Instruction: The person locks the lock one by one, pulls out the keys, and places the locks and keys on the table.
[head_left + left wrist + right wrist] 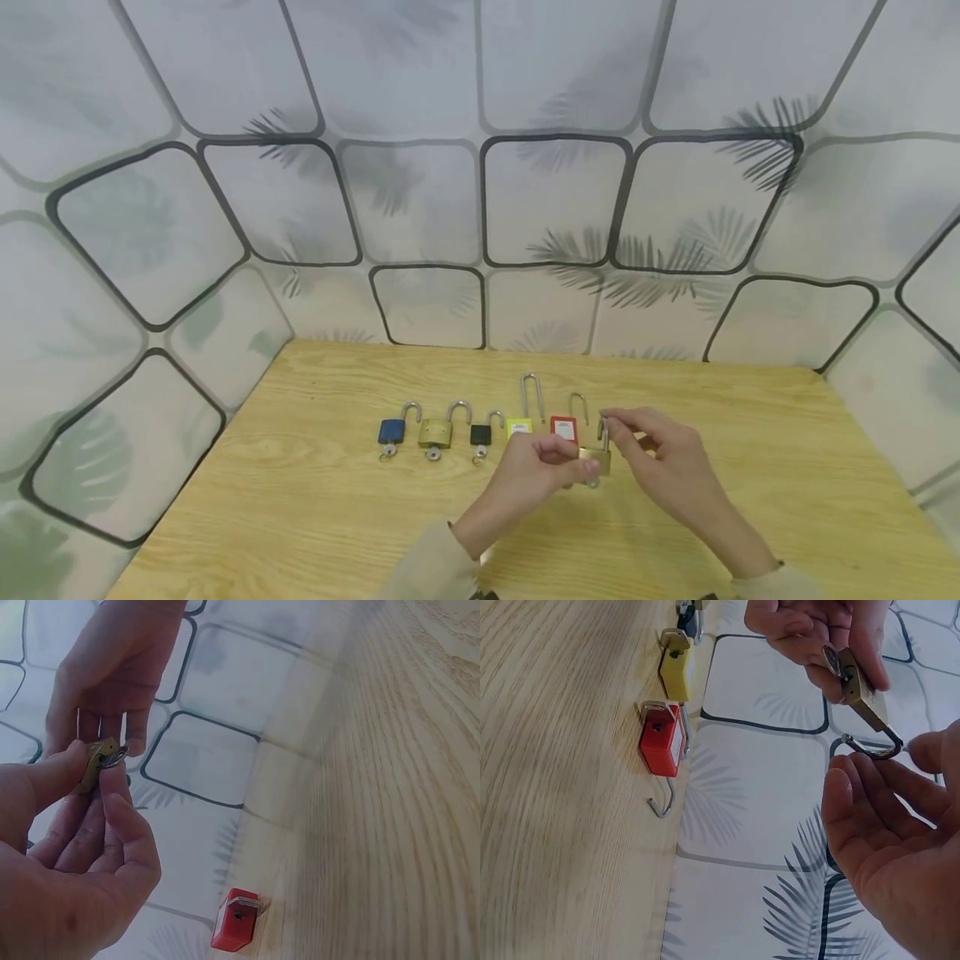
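A brass padlock [595, 460] is held above the table, its shackle [877, 753] open and a key [831, 661] in the bottom of its body. My left hand [528, 467] grips the body between thumb and fingers. Around the shackle, the thumb and fingers of my right hand [671, 454] pinch its curved end. In the left wrist view the key [115, 757] sticks out beside my left fingertips. Just beyond my left hand lies a red padlock [564, 428], with a yellow padlock [519, 427] next to it, partly behind the hand.
Left along the same row lie a black padlock [481, 435], a larger brass padlock [435, 432] and a blue padlock [391, 431], all with open shackles and keys. The wooden table [300, 508] meets a patterned cloth wall [427, 304] behind the row.
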Demonstrator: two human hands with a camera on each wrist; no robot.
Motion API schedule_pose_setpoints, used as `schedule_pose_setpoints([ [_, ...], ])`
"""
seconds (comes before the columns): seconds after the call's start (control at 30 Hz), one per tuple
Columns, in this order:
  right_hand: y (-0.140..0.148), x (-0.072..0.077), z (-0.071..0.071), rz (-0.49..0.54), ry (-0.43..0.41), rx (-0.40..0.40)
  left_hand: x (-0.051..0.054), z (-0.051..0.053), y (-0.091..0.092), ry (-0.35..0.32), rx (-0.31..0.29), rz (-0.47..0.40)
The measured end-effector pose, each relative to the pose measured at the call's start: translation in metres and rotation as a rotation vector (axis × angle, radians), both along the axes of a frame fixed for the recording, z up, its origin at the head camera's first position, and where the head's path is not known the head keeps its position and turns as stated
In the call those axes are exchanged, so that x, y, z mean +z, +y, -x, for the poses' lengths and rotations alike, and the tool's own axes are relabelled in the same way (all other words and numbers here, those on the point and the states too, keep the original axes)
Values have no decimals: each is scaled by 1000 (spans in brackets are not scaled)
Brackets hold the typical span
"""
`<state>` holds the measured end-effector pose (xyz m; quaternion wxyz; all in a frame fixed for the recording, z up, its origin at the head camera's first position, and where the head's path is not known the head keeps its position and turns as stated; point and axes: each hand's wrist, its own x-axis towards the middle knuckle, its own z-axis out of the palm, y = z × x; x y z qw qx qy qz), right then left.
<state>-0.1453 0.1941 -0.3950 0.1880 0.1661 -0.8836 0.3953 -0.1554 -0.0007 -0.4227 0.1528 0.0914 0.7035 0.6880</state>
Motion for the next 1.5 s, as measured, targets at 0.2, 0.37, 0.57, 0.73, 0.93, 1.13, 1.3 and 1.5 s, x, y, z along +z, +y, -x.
schedule_pose_setpoints([
  [0.2,-6,0,-2,65,-100,34,0,-2,2,-12,19,5],
  [0.37,-6,0,-2,112,-99,79,0,-3,3,-18,9,-4],
  [0.57,-8,-2,1,70,158,224,-1,-1,1,16,15,-66],
  [0.73,-4,-4,0,-85,239,303,-2,1,-1,13,28,-94],
  [0.93,1,-7,-2,-211,226,371,-2,-1,-3,-14,44,-92],
  [1.13,0,-8,0,-257,295,384,-3,-1,-4,-23,51,-94],
  [1.3,-1,-10,1,-284,359,366,-4,-1,-5,-38,50,-97],
  [1.5,-1,-12,1,-281,383,355,-6,-1,-6,-61,54,-104],
])
